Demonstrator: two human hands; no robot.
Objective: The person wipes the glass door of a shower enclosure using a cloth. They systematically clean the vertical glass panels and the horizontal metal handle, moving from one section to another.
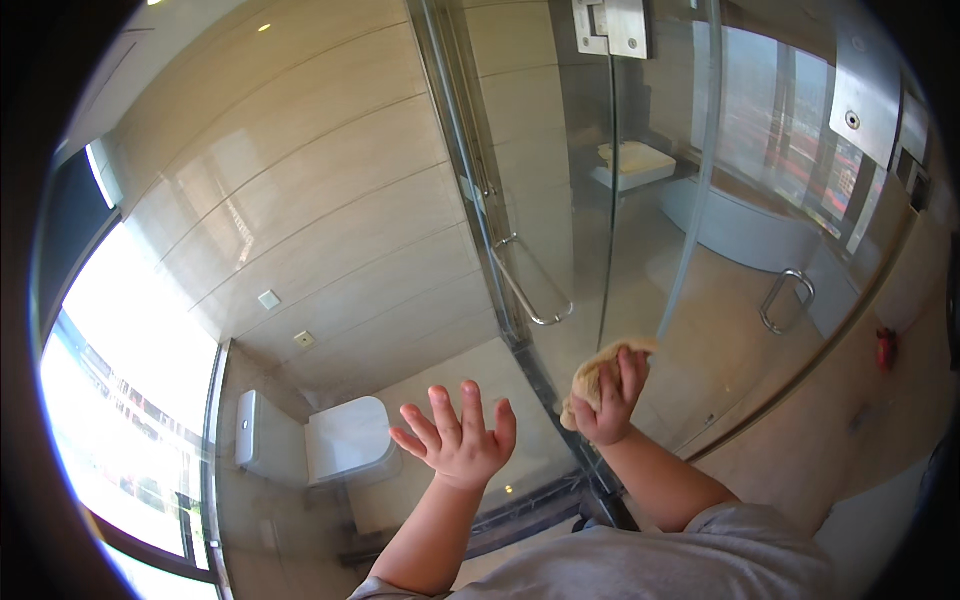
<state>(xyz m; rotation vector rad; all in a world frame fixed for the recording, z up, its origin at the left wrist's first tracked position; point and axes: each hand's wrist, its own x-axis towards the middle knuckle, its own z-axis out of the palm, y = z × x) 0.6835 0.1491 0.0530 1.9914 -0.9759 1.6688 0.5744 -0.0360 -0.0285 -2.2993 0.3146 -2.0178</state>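
Note:
My right hand (pixel 612 408) presses a crumpled tan cloth (pixel 592 378) toward a glass shower door (pixel 640 270), its fingers curled over the cloth. Part of the cloth sticks out above and to the left of the fingers. To its left, my left hand (pixel 462 450) has its fingers spread wide and holds nothing. It is raised in front of the glass over a toilet area; whether the palm touches the glass I cannot tell. A metal bar handle (pixel 525 290) is fixed to the glass above and between the hands.
A white toilet (pixel 350 440) stands behind glass at the left, near a bright window (pixel 120 400). Steel hinges (pixel 612 28) hold the glass at the top. At the right are a second handle (pixel 785 300) and a small red object (pixel 886 350). A dark sill (pixel 520 510) runs below.

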